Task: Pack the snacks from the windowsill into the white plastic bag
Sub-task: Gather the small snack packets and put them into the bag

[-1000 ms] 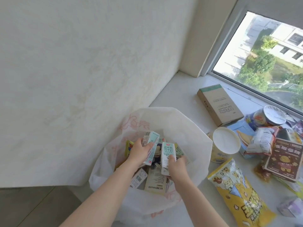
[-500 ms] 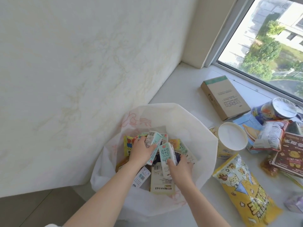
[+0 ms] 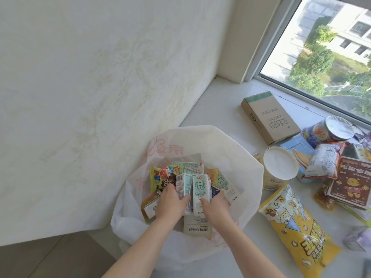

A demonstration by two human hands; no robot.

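Hands are both down inside the white plastic bag (image 3: 230,155), which stands open at the near end of the windowsill (image 3: 224,109). My left hand (image 3: 170,201) grips one small milk carton (image 3: 183,185) and my right hand (image 3: 215,203) grips a second milk carton (image 3: 201,189), the two held upright side by side over the packets already in there. I judge this as the placing step: next I need to let both cartons settle among the contents and go back for more.

Still out on the sill I count one brown cardboard box (image 3: 271,119), two foil-lidded tubs, a pale tub (image 3: 280,167) and a blue tub (image 3: 329,130), one yellow popcorn bag (image 3: 295,231), and one red bear-printed box (image 3: 353,183) (the heap at the right edge is too jumbled to count), so packing is partway done
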